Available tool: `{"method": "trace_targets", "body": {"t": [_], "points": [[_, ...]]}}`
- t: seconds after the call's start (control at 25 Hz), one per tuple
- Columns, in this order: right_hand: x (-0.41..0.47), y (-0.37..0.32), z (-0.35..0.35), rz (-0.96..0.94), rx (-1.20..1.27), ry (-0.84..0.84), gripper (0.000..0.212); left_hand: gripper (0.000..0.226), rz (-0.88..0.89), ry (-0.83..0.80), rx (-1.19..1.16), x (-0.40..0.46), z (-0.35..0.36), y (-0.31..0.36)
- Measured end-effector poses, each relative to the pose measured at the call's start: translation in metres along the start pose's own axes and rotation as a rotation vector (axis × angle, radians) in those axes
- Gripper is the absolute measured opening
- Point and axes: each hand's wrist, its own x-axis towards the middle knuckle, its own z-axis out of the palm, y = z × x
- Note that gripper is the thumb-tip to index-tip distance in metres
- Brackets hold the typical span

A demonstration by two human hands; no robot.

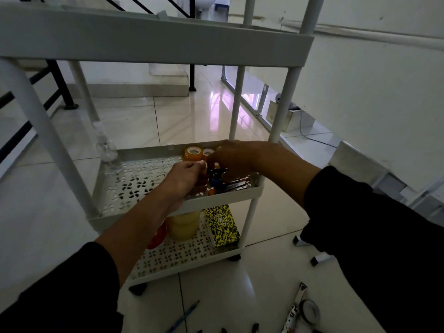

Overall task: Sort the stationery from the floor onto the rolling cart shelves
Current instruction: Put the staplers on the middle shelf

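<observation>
- A white rolling cart (153, 42) with three perforated shelves stands on a glossy tiled floor (187, 116), seen from above and close in.
- Both hands reach into the middle shelf (134, 181), toward its far right corner.
- The left hand (185, 179) has its fingers curled; they meet a small pale object at the fingertips, though what it is cannot be told.
- The right hand (233, 157) arches over the same spot with fingers bent downward; whether it is grasping anything cannot be told.
- Amber tape rolls (193, 152) stand against the back wall of the middle shelf, just beside the right hand.
- Under the hands lies a cluster of small items: a blue-and-black piece (215, 180) and flat metallic strips (236, 185) near the shelf's front right edge.
- On the bottom shelf (173, 258) stand a stack of wide yellowish tape rolls (183, 224), a red roll (158, 236) to its left, and a yellow-and-black speckled notebook (222, 225) to its right. The notebook's cover bears a label panel, too small to read.
- On the floor in front of the cart lie a blue pen (183, 317), a dark tape roll (311, 311) and a patterned slim tool (294, 313), all well apart from the shelves.
- No brand or writing is legible anywhere.
</observation>
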Motion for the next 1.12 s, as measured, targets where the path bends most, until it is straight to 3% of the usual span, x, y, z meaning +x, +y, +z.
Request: {"method": "trace_targets", "body": {"t": [0.32,0.52,0.76,0.84,0.96,1.12], "points": [[-0.001,0.004,-0.003,0.054,-0.053,-0.091,0.049,0.025,-0.032,-0.056,-0.034,0.001,-0.003,-0.001],[-0.005,0.003,-0.002,0.075,-0.036,-0.060,0.051,0.028,-0.027,-0.080,-0.033,0.001,-0.004,-0.002],[-0.007,0.004,-0.009,0.083,0.075,0.040,0.073,0.035,-0.002,-0.073,-0.047,0.000,-0.003,0.000],[-0.009,-0.001,-0.018,0.121,0.113,0.035,0.060,0.039,-0.007,-0.049,-0.080,0.001,-0.002,0.001],[-0.008,-0.004,-0.024,0.267,0.321,-0.038,0.040,0.040,-0.019,-0.047,-0.110,0.000,-0.002,0.001],[-0.010,-0.007,-0.019,0.443,0.698,-0.065,0.033,0.033,-0.018,-0.058,-0.085,-0.002,-0.002,0.001]]}}
